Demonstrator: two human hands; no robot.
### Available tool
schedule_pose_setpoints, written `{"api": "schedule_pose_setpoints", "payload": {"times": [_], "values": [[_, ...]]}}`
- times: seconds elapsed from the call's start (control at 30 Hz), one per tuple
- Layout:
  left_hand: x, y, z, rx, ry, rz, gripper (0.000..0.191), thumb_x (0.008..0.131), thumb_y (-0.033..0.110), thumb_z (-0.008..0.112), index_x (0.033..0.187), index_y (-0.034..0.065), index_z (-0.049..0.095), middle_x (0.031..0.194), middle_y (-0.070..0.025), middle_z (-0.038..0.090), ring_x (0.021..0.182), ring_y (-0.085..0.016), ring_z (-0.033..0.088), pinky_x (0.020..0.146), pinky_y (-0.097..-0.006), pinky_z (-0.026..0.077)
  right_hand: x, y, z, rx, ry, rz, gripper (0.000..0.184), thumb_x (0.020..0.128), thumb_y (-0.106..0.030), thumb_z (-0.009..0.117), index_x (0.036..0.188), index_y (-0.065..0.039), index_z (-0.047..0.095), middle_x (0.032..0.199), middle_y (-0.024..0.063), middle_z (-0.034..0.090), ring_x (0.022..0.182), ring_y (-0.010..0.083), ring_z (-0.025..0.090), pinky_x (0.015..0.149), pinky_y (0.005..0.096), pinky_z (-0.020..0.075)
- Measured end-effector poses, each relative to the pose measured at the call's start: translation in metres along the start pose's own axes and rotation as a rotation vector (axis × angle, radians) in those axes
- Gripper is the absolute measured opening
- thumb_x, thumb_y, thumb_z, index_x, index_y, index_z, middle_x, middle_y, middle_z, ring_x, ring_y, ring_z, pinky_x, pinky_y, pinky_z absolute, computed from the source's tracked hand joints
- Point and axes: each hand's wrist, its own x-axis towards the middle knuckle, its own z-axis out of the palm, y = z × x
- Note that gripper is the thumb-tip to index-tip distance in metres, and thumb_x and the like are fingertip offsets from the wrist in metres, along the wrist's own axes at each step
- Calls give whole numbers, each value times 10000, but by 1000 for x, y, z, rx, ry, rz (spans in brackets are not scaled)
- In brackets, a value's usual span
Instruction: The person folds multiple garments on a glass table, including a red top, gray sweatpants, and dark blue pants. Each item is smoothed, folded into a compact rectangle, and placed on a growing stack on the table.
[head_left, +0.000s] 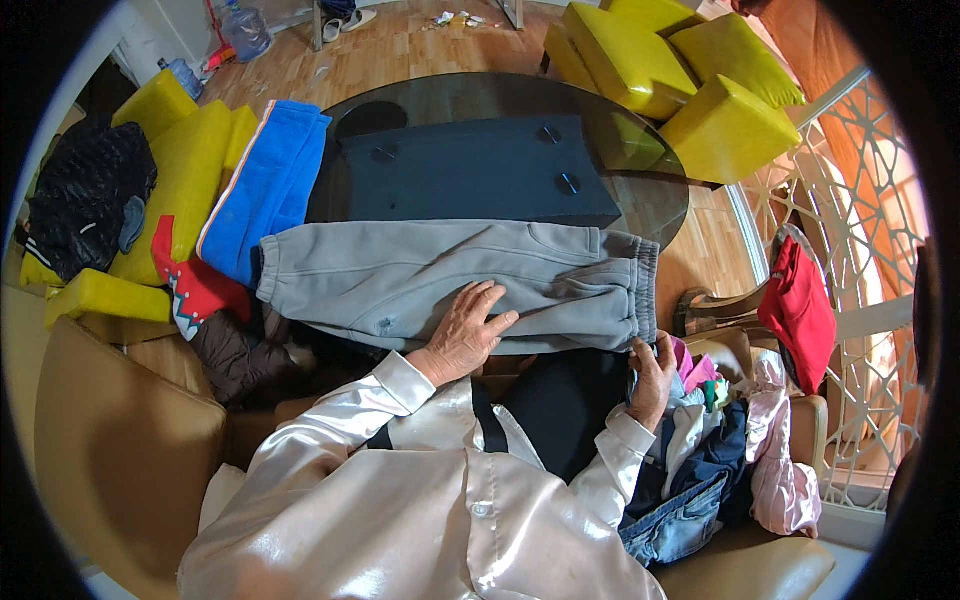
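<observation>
A pair of grey sweatpants (450, 259) lies sideways in front of me, folded lengthwise, over the near part of the round glass table. Its elastic waistband (645, 289) is on the right and a gathered cuff (270, 268) on the left. My left hand (469, 326) rests flat on the near side of the fabric with the fingers spread, close to a small dark mark (385, 325). At the waistband's near corner, my right hand (652, 379) pinches the edge between thumb and fingers.
Folded blue pants (274, 172) lie left of the dark glass table (480, 94). Mixed clothes with jeans (679, 517) are heaped at my right, on the tan leather seat. A red garment (799, 311) hangs beyond. Yellow armchairs (630, 56) stand around; one bears a black puffer jacket (90, 195).
</observation>
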Motion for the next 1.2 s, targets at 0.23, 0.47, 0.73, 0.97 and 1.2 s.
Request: {"api": "schedule_pose_setpoints", "payload": {"times": [0.23, 0.47, 0.73, 0.97, 1.2], "values": [[37, 22, 2, 25, -6, 83, 604, 730, 115, 828, 1289, 51, 608, 1302, -163, 548, 1262, -344, 519, 1123, -470, 401, 4, 5, 0, 281, 27, 2, 156, 931, -19, 666, 1075, -2, 609, 843, 21, 620, 673, 87, 544, 613, 219, 431], [85, 45, 30, 193, 43, 159, 433, 811, 93, 701, 1232, 63, 602, 962, -67, 571, 848, -226, 593, 739, -366, 452, -1, -1, 7, 260, 54, -21, 157, 946, -65, 720, 1050, -13, 614, 820, 12, 622, 658, 88, 554, 618, 227, 444], [115, 46, 26, 69, 93, 102, 384, 765, 43, 722, 1133, 83, 620, 931, -71, 592, 871, -252, 649, 735, -387, 488, -4, -2, 14, 278, 67, -53, 119, 967, -78, 712, 1003, -55, 601, 810, -7, 601, 644, 69, 540, 566, 216, 422], [91, 46, 26, 1, -19, 203, 486, 791, 124, 792, 1238, 55, 615, 965, -88, 616, 850, -250, 656, 770, -383, 517, 6, -19, 15, 288, 207, -102, 115, 972, -82, 710, 986, -68, 596, 783, -3, 580, 594, 66, 509, 512, 210, 387], [96, 45, 29, 52, 0, 201, 388, 858, 100, 672, 1242, 51, 632, 902, -82, 623, 814, -237, 652, 738, -373, 505, 11, -17, 10, 274, 203, -85, 107, 976, -100, 709, 981, -65, 608, 778, -12, 572, 580, 60, 477, 513, 213, 362]]}}
